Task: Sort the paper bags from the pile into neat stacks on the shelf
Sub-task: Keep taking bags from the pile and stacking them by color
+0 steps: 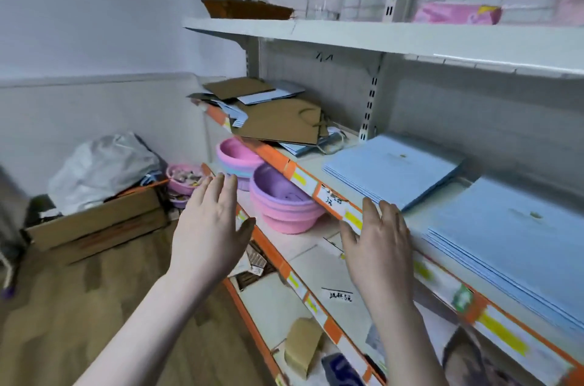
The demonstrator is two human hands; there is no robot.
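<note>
Pink bowls, perhaps plastic

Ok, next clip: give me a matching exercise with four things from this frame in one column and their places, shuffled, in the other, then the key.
Things:
1. messy pile of bags
2. neat blue stacks
3. pink and purple bowls
4. brown basket

Places:
A. top shelf, left end
B. middle shelf, far left end
C. lower shelf, under the orange edge
D. middle shelf, right part, by the right hand

Pairs: 1-B, 2-D, 3-C, 4-A
</note>
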